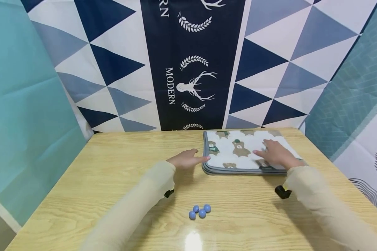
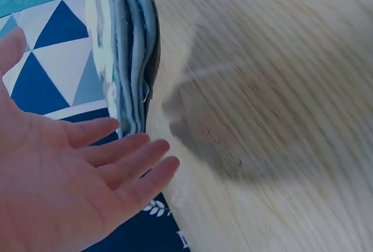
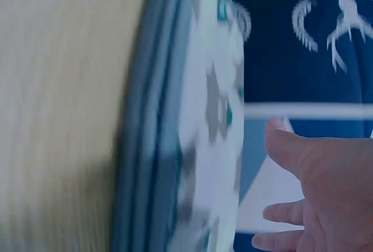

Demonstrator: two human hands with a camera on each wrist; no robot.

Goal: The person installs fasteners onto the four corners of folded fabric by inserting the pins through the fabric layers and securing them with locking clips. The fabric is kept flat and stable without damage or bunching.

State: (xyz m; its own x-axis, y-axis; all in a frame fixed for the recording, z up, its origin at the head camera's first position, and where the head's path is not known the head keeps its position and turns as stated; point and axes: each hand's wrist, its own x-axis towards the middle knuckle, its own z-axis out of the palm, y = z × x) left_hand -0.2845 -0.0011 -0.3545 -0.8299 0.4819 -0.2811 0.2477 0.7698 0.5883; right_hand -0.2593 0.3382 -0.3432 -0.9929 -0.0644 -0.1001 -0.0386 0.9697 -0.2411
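A folded cloth point(image 1: 235, 150), white with brown bears and grey-blue edging, lies in several layers at the back right of the table. At its left edge is my left hand point(image 1: 186, 159), with fingers extended and nothing held. The left wrist view shows that palm point(image 2: 64, 176) and its fingertips beside the layered edge point(image 2: 134, 59); whether they touch it I cannot tell. Over the right part of the cloth is my right hand point(image 1: 278, 153), its thumb and fingers spread. In the right wrist view this hand point(image 3: 332, 188) appears apart from the cloth's printed face point(image 3: 213, 112).
Several small blue balls point(image 1: 202, 213) sit close together near the front middle of the wooden table point(image 1: 122, 174). Behind the table hangs a patterned curtain point(image 1: 194, 69) with triangles and deer heads. Teal sheets flank both sides.
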